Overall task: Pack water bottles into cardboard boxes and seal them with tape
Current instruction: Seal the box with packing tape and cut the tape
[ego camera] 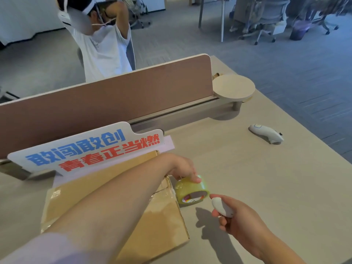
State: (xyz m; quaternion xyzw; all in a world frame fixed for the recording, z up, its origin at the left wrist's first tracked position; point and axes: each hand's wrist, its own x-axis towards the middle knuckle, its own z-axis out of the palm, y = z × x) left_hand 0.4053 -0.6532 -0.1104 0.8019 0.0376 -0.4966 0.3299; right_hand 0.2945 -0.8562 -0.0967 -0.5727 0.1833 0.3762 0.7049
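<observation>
Reader: Beige desk in an open office. What do the fingers do?

Legend: Left fingertips curl over the top of the tape roll and grasp it. The left hand is palm down, and its bare forearm runs diagonally across the cardboard box. The right hand comes in from lower right with its fingers clenched round a white cutter. Its index tip points at the roll; contact cannot be judged.

Reader: Where do the task items lie?

Legend: The roll stands on edge on the desk, just beside the box's far right corner. The box lies closed and flat, with a glossy tape strip on its top near the roll.

Reader: Counts?

Legend: Two hands, one roll, one box, two cutters. The second cutter lies well apart to the right.

Reader: Any writing?

Legend: The sign behind the box reads 敢闯敢创 in blue and 青春正当燃 in red. The print inside the roll's core is illegible. Beyond the sign stand a brown divider, a round shelf and a person in a white shirt.
</observation>
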